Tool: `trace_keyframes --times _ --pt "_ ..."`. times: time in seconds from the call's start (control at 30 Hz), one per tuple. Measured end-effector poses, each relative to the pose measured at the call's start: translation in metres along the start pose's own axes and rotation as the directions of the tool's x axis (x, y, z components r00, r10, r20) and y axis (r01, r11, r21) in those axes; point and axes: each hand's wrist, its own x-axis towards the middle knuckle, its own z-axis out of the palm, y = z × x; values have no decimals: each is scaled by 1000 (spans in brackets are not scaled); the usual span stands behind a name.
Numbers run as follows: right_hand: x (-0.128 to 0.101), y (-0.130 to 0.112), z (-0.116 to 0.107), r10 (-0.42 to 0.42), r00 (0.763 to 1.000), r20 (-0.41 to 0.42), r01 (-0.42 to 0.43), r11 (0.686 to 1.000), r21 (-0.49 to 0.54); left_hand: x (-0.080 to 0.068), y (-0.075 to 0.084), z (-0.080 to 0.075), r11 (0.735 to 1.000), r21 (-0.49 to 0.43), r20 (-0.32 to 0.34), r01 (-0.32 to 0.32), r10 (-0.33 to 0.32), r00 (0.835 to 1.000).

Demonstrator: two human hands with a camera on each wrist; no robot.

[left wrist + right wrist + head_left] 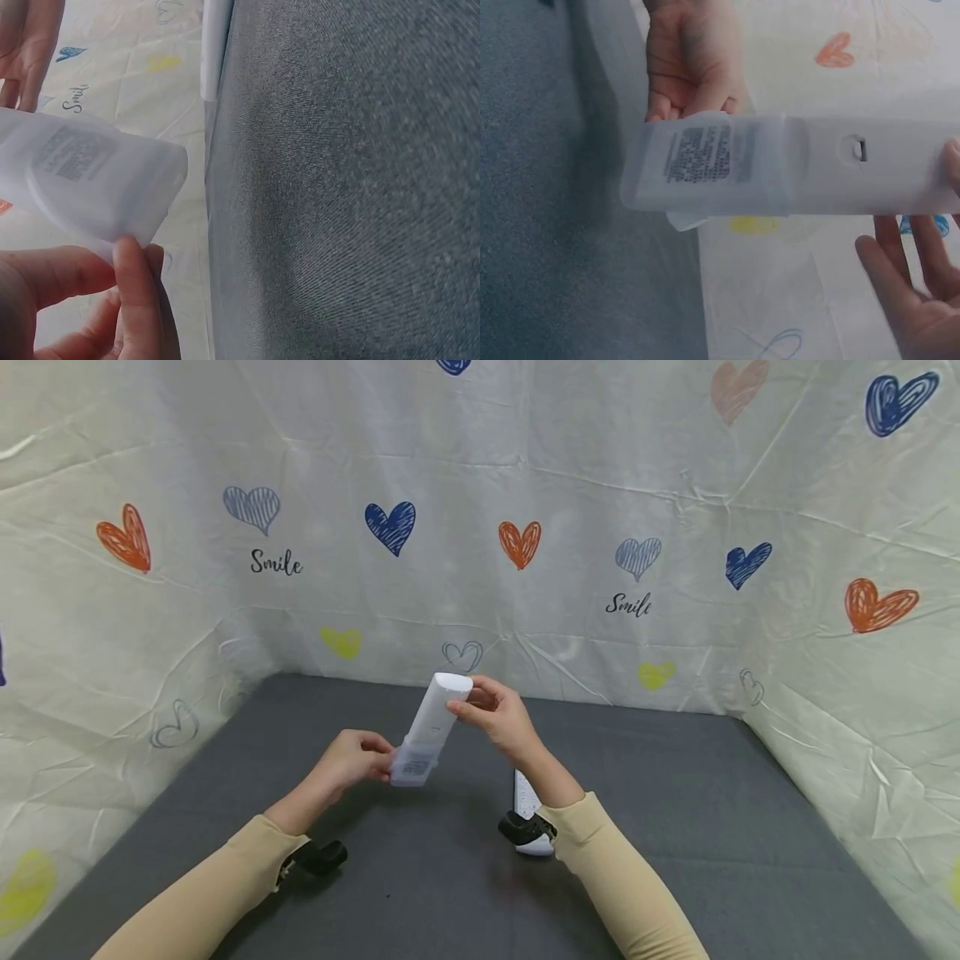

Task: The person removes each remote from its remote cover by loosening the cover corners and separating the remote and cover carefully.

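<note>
Item: white remote control [433, 727], held in the air above the grey table mat [675, 827], tilted, its upper end leaning away from me toward the heart-print backdrop [570, 485]. Back face toward me; a printed label sits on its lower part. The lower part sits in a translucent sleeve [712, 169], seen in the right wrist view covering the label end and stopping short of a small latch on the remote's back.

My left hand [352, 760]: at the lower end of the remote, fingers curled, thumb and fingertips [131, 277] pinching the edge of the translucent sleeve.

My right hand [501, 714]: at the upper end of the remote, fingers bent round it, gripping that end from the right side. In the right wrist view my palm is partly open beneath the remote, fingertips only at the edge of the picture.

Second white remote [525, 793]: lying flat on the mat, below and to the right of the held remote, partly hidden by my right forearm.

Wrist cameras: one black unit [318, 857] under my left forearm, below and left of the held remote; one black unit [525, 828] at my right wrist, over the lying remote.

Sleeves: beige, both arms.
</note>
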Motion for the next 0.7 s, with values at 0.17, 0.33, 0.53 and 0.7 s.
trace_keyframes --times 0.17,0.33,0.53,0.7 --pt "-1 -2 -2 10 1000 19 -10 1000 -21 0 -1 -5 1000 -21 -33 0 0 999" --pt "-2 -3 -5 23 999 34 -21 999 -32 -1 -2 -10 999 -33 -79 -14 11 997" --pt "-3 0 -8 29 992 124 -40 995 86 -1 -4 -13 999 -26 -115 -44 41 993" --pt "-3 5 -10 27 989 147 -44 992 116 -1 -4 -16 998 -38 -142 -49 43 989"
